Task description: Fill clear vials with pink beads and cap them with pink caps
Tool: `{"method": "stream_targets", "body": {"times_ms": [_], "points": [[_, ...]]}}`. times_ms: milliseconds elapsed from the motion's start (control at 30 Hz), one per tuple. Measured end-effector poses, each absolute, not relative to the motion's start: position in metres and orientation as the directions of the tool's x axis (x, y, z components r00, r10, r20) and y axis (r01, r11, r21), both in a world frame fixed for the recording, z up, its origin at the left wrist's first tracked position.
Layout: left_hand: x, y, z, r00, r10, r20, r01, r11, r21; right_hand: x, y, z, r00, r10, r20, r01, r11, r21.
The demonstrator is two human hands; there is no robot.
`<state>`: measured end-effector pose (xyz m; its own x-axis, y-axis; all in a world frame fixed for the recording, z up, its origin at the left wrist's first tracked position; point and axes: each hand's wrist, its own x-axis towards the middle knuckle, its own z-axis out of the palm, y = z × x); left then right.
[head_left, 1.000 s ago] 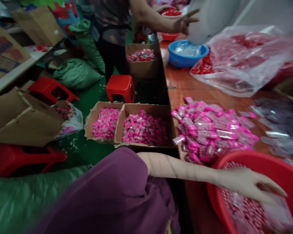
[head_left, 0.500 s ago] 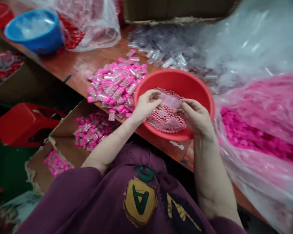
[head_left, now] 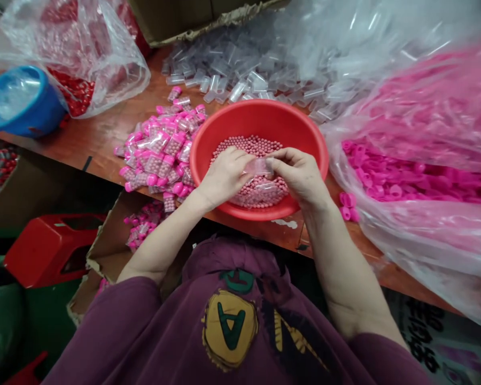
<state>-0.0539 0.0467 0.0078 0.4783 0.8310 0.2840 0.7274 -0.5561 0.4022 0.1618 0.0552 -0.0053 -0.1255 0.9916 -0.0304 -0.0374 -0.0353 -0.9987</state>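
Observation:
Both hands are over a red plastic basin point(head_left: 260, 112) that holds many small pink beads point(head_left: 240, 143). A clear plastic tube point(head_left: 260, 166) spans the gap between them. My left hand point(head_left: 227, 175) grips its left end, fingertips partly hidden behind it. At the other end, my right hand point(head_left: 299, 172) pinches the tube between thumb and fingers. More clear plastic lies on the beads below the hands. To the left of the basin is a heap of bead-filled tubes with pink caps point(head_left: 160, 149).
Clear tubes point(head_left: 224, 69) are piled behind the basin. A plastic bag of bright pink caps point(head_left: 388, 174) lies at the right, with a few loose caps point(head_left: 348, 207) beside it. Farther left are a blue basin point(head_left: 44, 101), a cardboard box point(head_left: 112, 235) and a red stool point(head_left: 44, 251).
The view has shifted, so the basin and heap appear farther left. My two hands have come closer together around the clear tube, and the loose pink caps at right now show.

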Motion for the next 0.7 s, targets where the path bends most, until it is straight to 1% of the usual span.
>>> {"method": "stream_targets", "body": {"times_ms": [100,133,167,200,233,267,300,333,367,400,433,467,500,533,567,600,633,667,700], "points": [[-0.07,0.052,0.019,0.513,0.833,0.206,0.798,-0.551,0.245,0.167,0.058,-0.012,-0.02,0.999,0.03,0.021,0.03,-0.999],[-0.079,0.056,0.021,0.499,0.847,0.182,0.82,-0.53,0.215,0.169,0.059,-0.014,0.026,0.998,0.065,0.051,0.064,-0.997],[-0.088,0.06,0.023,0.48,0.863,0.159,0.84,-0.504,0.201,0.171,0.059,-0.015,0.037,0.994,0.1,0.096,0.096,-0.991],[-0.096,0.065,0.024,0.465,0.874,0.137,0.852,-0.484,0.2,0.172,0.06,-0.015,-0.019,0.992,0.126,0.155,0.127,-0.98],[-0.102,0.071,0.026,0.46,0.88,0.121,0.854,-0.476,0.21,0.171,0.06,-0.015,-0.148,0.98,0.135,0.224,0.166,-0.96],[-0.106,0.078,0.026,0.461,0.88,0.117,0.85,-0.476,0.225,0.169,0.061,-0.015,-0.312,0.942,0.125,0.301,0.223,-0.927],[-0.108,0.086,0.027,0.463,0.878,0.124,0.844,-0.479,0.24,0.166,0.061,-0.014,-0.459,0.883,0.099,0.381,0.297,-0.876],[-0.107,0.094,0.026,0.463,0.876,0.135,0.839,-0.482,0.252,0.161,0.061,-0.014,-0.555,0.83,0.062,0.465,0.371,-0.804],[-0.103,0.102,0.025,0.462,0.876,0.138,0.836,-0.483,0.261,0.156,0.061,-0.015,-0.589,0.808,0.023,0.556,0.426,-0.714],[-0.098,0.111,0.023,0.464,0.877,0.127,0.836,-0.481,0.264,0.151,0.061,-0.015,-0.58,0.815,-0.015,0.649,0.45,-0.613],[-0.091,0.119,0.021,0.47,0.877,0.1,0.839,-0.479,0.257,0.147,0.06,-0.016,-0.559,0.827,-0.06,0.725,0.452,-0.52],[-0.084,0.126,0.018,0.482,0.874,0.058,0.844,-0.48,0.239,0.143,0.059,-0.016,-0.558,0.822,-0.114,0.765,0.457,-0.454],[-0.078,0.134,0.014,0.495,0.869,0.009,0.849,-0.486,0.207,0.141,0.057,-0.015,-0.593,0.787,-0.169,0.763,0.482,-0.432],[-0.071,0.14,0.011,0.506,0.862,-0.035,0.854,-0.495,0.162,0.14,0.055,-0.013,-0.657,0.725,-0.206,0.72,0.524,-0.455],[-0.066,0.146,0.008,0.513,0.856,-0.069,0.857,-0.504,0.109,0.14,0.051,-0.009,-0.731,0.65,-0.21,0.65,0.567,-0.506],[-0.061,0.15,0.005,0.519,0.85,-0.093,0.855,-0.516,0.052,0.142,0.045,-0.005,-0.789,0.587,-0.182,0.574,0.598,-0.559],[-0.057,0.154,0.003,0.528,0.843,-0.107,0.847,-0.531,-0.003,0.145,0.038,0.001,-0.817,0.559,-0.137,0.52,0.615,-0.593],[-0.053,0.157,0.001,0.542,0.832,-0.118,0.833,-0.55,-0.051,0.148,0.03,0.007,-0.816,0.57,-0.093,0.502,0.619,-0.604],[-0.05,0.159,0.0,0.56,0.818,-0.13,0.815,-0.573,-0.088,0.153,0.02,0.013,-0.789,0.613,-0.049,0.516,0.617,-0.594]]}}
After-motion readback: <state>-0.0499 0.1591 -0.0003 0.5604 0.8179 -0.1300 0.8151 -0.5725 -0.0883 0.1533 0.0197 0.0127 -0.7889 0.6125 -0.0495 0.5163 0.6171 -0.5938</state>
